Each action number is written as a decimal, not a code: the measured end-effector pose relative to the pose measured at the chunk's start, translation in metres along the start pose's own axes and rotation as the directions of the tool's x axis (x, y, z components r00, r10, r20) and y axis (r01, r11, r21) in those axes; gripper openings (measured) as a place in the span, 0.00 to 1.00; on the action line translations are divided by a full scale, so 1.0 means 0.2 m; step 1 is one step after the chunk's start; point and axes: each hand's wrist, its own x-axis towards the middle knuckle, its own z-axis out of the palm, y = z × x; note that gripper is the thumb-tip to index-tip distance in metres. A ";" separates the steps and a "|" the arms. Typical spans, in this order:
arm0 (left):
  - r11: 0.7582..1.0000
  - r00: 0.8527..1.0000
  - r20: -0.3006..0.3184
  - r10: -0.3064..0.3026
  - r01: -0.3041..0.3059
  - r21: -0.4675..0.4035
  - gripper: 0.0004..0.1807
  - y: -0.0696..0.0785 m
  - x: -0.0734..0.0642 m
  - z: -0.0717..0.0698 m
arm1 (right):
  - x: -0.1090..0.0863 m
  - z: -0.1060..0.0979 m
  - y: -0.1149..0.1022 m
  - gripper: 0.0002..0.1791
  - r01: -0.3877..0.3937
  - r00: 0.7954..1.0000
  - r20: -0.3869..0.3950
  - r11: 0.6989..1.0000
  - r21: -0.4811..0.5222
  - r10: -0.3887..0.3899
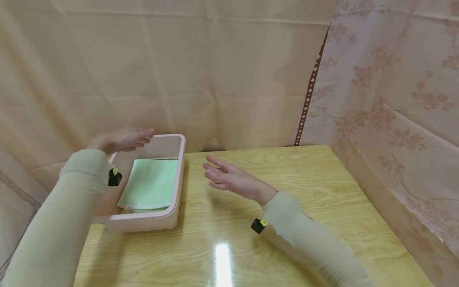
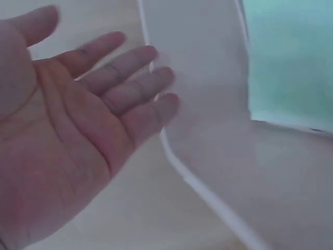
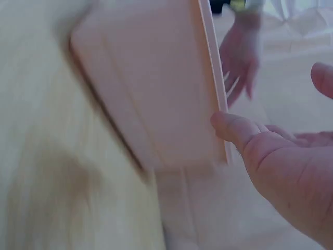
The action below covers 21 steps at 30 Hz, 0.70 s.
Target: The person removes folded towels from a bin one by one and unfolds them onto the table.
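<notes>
A pale pink plastic bin (image 1: 181, 171) stands at the back left of the table with a folded mint-green cloth (image 1: 152, 183) lying inside. My left hand (image 1: 127, 139) is over the bin's far left corner, its fingers extended and holding nothing. In the left wrist view the palm of that left hand (image 2: 73, 114) faces the camera, beside the bin's rim (image 2: 200, 192). To the right of the bin, my right hand (image 1: 236, 179) hovers above the table, fingers loosely straight and nothing in them. The right wrist view has the right hand (image 3: 286, 166) in front of the bin's side wall (image 3: 151, 88).
The wood-grain table (image 1: 287, 171) carries a bright light reflection near its front. A beige curtain (image 1: 215, 71) hangs along the back, and a floral cloth (image 1: 401, 111) covers the right side. Small black devices (image 1: 258, 226) sit at both wrists.
</notes>
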 end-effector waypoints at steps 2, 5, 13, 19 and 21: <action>0.999 0.998 0.042 -0.040 0.042 -0.025 0.49 -0.04 0.01 0.01 | 0.03 0.07 0.02 0.37 -0.014 1.000 0.003 0.992 0.122 0.014; 0.992 0.991 0.097 -0.089 0.097 -0.079 0.47 -0.07 0.02 0.01 | 0.06 0.15 0.04 0.36 -0.040 0.999 -0.006 0.962 0.271 0.044; 0.929 0.967 0.138 -0.214 0.245 -0.277 0.52 -0.20 0.05 0.02 | 0.13 0.28 0.08 0.33 -0.095 0.989 -0.063 0.910 0.405 0.132; 0.887 0.959 0.090 -0.268 0.282 -0.367 0.53 -0.26 0.07 0.03 | 0.15 0.32 0.10 0.32 -0.109 0.984 -0.079 0.892 0.438 0.159; 0.882 0.959 0.092 -0.269 0.284 -0.375 0.53 -0.27 0.08 0.04 | 0.15 0.33 0.10 0.32 -0.098 0.984 -0.090 0.889 0.446 0.154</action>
